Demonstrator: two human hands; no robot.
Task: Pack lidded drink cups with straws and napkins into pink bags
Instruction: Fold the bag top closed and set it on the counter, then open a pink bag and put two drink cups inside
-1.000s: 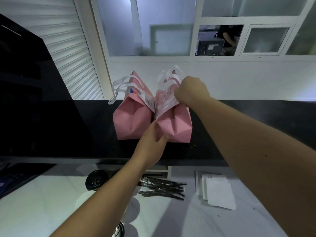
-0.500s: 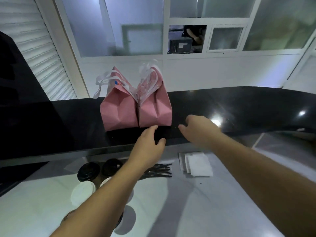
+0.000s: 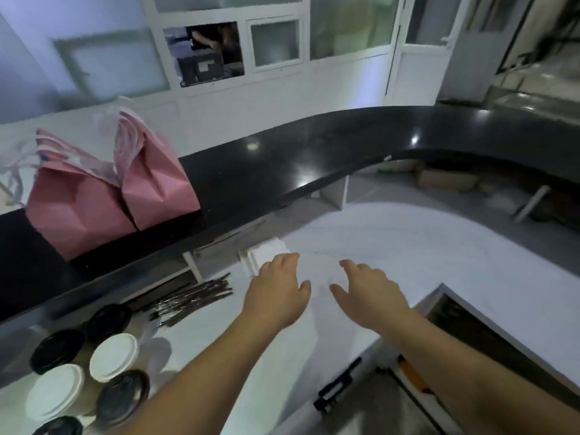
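Head camera: I see the black counter [image 3: 314, 152] curving across, with two pink bags [image 3: 110, 196] side by side at ten o'clock. The cups [image 3: 84, 368] sit at seven o'clock, straws [image 3: 191, 298] above them, napkins [image 3: 265, 251] in the middle. My left hand [image 3: 276, 296] hangs over the napkins, fingers loose and a bit apart. My right hand [image 3: 367, 293] is spread, holding nothing. A second ago both hands were on the bags; now they're down low.
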